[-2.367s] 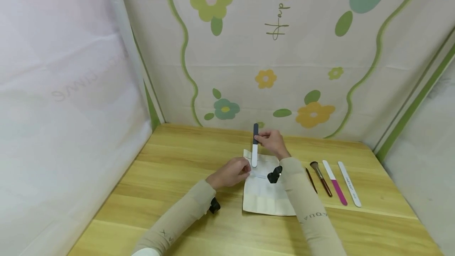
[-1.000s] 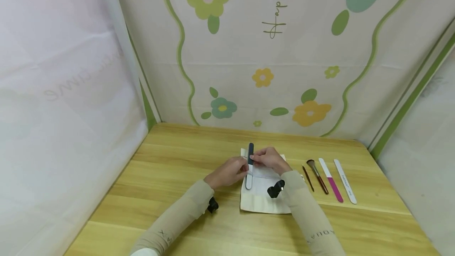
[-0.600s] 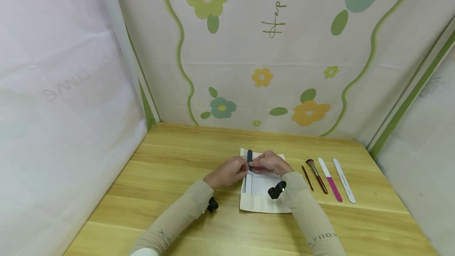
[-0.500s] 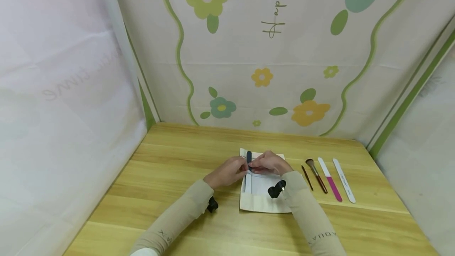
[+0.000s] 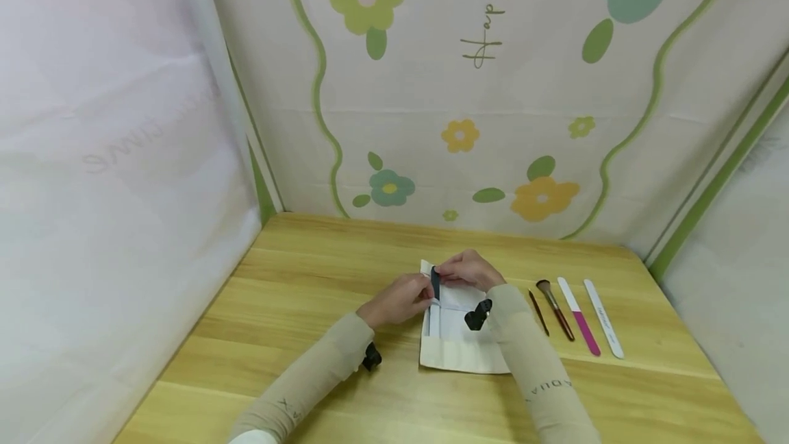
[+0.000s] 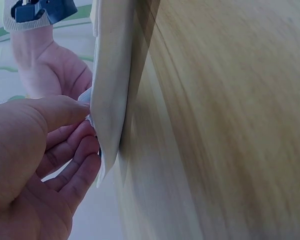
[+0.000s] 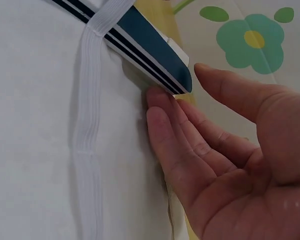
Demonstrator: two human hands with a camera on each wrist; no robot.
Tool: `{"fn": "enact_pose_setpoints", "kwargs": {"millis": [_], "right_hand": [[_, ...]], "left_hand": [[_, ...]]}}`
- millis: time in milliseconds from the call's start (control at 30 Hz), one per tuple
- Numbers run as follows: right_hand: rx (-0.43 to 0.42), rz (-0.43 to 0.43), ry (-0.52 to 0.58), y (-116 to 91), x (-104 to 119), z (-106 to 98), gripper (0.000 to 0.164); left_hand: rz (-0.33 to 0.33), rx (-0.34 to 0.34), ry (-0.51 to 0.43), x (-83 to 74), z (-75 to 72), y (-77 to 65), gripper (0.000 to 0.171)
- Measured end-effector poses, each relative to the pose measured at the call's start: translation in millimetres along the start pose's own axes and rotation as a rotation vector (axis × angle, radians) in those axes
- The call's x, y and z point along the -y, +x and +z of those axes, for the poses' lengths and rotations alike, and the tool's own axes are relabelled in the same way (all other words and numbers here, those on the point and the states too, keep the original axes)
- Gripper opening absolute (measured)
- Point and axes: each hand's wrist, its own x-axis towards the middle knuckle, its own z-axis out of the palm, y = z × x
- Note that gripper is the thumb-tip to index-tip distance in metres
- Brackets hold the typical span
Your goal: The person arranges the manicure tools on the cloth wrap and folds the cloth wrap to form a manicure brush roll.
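Note:
A cream cloth tool roll (image 5: pixel 462 356) lies unfolded on the wooden table. Across its white inside runs an elastic band (image 7: pixel 87 120). A thick nail file (image 5: pixel 435 284), dark blue at the far end and white at the near end, passes under this band along the roll's left side. My left hand (image 5: pixel 401 299) pinches the band at the roll's left edge; in the left wrist view its thumb and fingertips meet there. At the file's far end is my right hand (image 7: pixel 225 150), its fingertips right under the tip and its thumb lifted apart from it.
Right of the roll lie a thin dark stick (image 5: pixel 538 312), a makeup brush (image 5: pixel 557 310), a pink and white nail file (image 5: pixel 579 317) and a white nail file (image 5: pixel 604 318). A flowered curtain (image 5: pixel 419 88) stands behind the table (image 5: pixel 320 252).
The blue and white file came down from above the roll and slid toward me under the band. My right thumb and fingers have loosened at its far end. My left hand stayed put.

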Motion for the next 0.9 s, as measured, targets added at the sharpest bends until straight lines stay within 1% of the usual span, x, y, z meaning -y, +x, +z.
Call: {"fn": "enact_pose_setpoints", "kwargs": {"millis": [100,267,467,633,900], "right_hand": [[-0.008,0.009,-0.001,0.8,-1.2,0.0,0.026],[-0.025,0.013,-0.043,-0.4,-2.9,1.4,0.025],[0.005,0.007,-0.070,-7.8,-3.2,6.6,0.024],[-0.006,0.035,-0.094,-10.0,-2.9,11.7,0.020],[-0.021,0.058,-0.120,-13.1,-0.9,15.0,0.020]], "left_hand": [[0.000,0.006,0.006,-1.5,1.7,1.1,0.005],[-0.014,0.012,-0.018,-3.1,1.7,1.4,0.007],[-0.043,0.026,-0.032,-1.9,0.9,-1.0,0.007],[-0.049,0.019,-0.058,-0.5,0.5,-2.9,0.004],[-0.054,0.022,-0.047,0.1,2.6,-2.7,0.006]]}}
